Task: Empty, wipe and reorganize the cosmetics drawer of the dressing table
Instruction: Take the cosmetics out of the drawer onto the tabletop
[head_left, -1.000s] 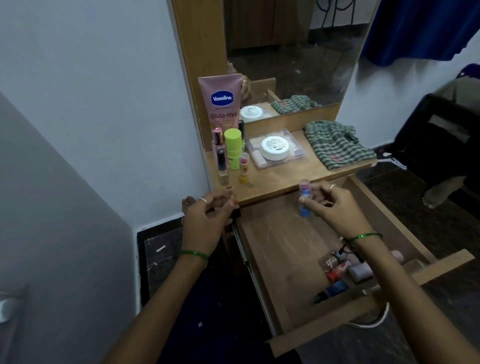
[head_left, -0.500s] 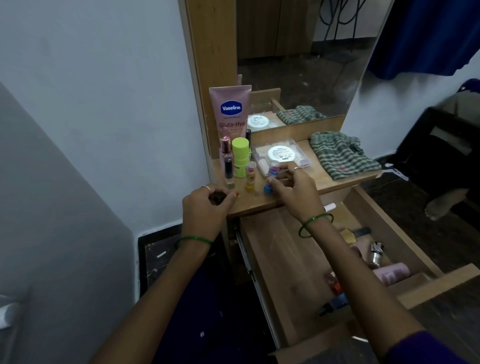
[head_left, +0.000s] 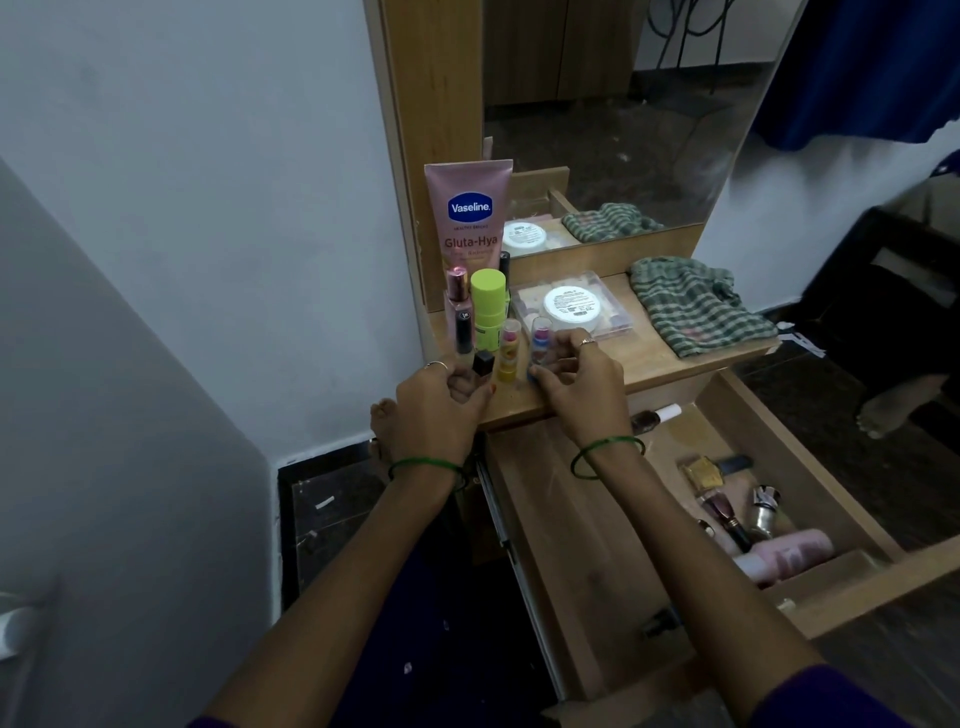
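Fingers grip lip balm near Vaseline Gluta-Hya tube.

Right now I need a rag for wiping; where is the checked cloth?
The checked cloth lies crumpled at the right end of the tabletop, below the mirror and right of the clear box.

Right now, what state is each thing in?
drawer: pulled open, some cosmetics inside
blue-based stick: upright on tabletop, right hand gripping it
small black-capped bottle: left hand holds it
Vaseline tube: standing, capped end down
checked cloth: crumpled on tabletop
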